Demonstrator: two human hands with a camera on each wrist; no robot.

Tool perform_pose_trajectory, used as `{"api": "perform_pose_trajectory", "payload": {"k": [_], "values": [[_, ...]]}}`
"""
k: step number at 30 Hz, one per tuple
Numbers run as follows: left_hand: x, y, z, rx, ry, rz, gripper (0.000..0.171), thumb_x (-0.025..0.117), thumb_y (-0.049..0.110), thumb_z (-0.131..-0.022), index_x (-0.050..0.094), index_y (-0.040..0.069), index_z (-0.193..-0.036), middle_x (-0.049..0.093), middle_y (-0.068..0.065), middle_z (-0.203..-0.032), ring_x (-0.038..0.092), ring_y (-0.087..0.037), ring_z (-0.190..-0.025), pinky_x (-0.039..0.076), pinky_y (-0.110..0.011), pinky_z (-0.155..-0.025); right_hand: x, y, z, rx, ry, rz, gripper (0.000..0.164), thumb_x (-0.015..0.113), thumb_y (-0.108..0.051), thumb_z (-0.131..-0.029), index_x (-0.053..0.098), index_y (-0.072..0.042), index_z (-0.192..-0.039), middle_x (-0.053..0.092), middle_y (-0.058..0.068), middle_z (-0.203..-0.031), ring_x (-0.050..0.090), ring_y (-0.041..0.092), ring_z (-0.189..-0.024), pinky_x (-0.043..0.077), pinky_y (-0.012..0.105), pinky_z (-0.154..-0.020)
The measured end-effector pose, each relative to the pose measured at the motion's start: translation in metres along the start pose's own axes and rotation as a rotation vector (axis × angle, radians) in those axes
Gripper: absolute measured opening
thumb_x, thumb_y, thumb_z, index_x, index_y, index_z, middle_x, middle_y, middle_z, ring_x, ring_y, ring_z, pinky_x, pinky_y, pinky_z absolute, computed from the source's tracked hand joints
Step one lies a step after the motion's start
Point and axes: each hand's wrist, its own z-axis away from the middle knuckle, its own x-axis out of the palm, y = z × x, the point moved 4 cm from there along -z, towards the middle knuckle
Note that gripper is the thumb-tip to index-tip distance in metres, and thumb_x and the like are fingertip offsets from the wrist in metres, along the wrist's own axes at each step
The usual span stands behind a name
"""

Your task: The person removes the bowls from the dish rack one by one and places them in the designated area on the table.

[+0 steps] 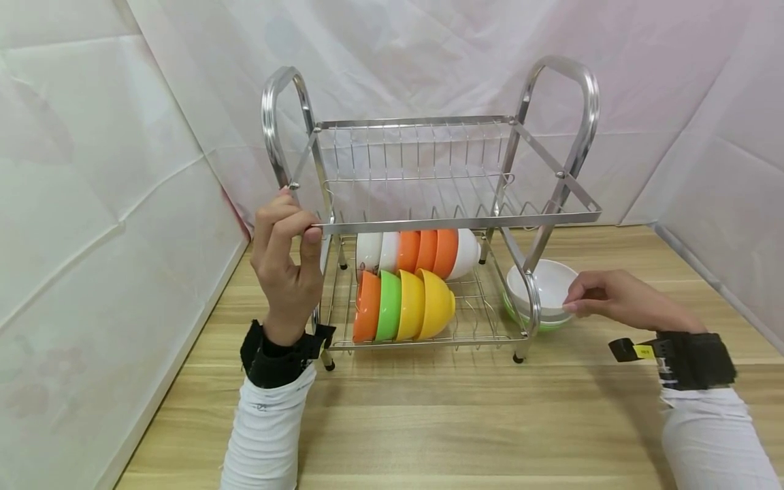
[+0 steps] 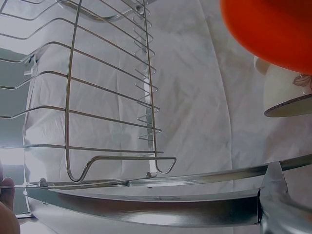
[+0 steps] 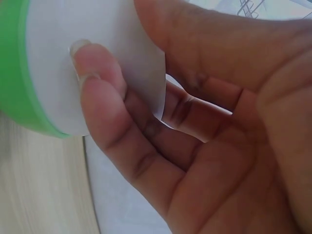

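My left hand (image 1: 284,269) grips the front left corner of the upper tier of a two-tier metal dish rack (image 1: 429,224), thumb under the rail. To the right of the rack, my right hand (image 1: 631,299) pinches the rim of a white bowl (image 1: 554,279). That bowl sits nested in a green bowl (image 1: 549,327), whose green edge shows below it. In the right wrist view, thumb and fingers lie on both sides of the white bowl's wall (image 3: 51,58). Only a bit of the left hand (image 2: 7,209) appears in the left wrist view.
On the lower tier, a front row holds an orange bowl (image 1: 366,309), a green bowl (image 1: 388,306) and yellow bowls (image 1: 436,305) on edge. Behind them stand white and orange bowls (image 1: 447,252). The wooden table (image 1: 429,422) is bordered by white cloth walls (image 1: 92,238).
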Motion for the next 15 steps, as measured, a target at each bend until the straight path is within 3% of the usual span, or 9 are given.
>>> {"api": "perform_pose_trajectory", "payload": {"k": [6,15], "values": [[0.0001,-0.0005,-0.0002,0.004,-0.002,0.001,0.039,0.056,0.034,-0.098,0.057,-0.002,-0.081,0.047,-0.016,-0.078,0.049,-0.036,-0.08,0.041,-0.052,-0.095,0.002,0.0036,0.0007,0.002,-0.036,-0.011,0.007,0.07,-0.015,-0.088,0.066,-0.02,-0.09,0.064,-0.002,-0.083,0.06,0.009,-0.072,0.05,0.024,-0.063],[-0.0005,-0.0005,0.0005,0.004,-0.008,-0.008,0.039,0.055,0.034,-0.098,0.057,-0.002,-0.081,0.047,-0.016,-0.078,0.048,-0.036,-0.08,0.041,-0.052,-0.095,0.0052,0.0097,0.001,0.019,-0.058,-0.043,0.004,0.068,-0.016,-0.09,0.065,-0.019,-0.09,0.062,-0.006,-0.08,0.059,0.01,-0.071,0.049,0.025,-0.062]]}}
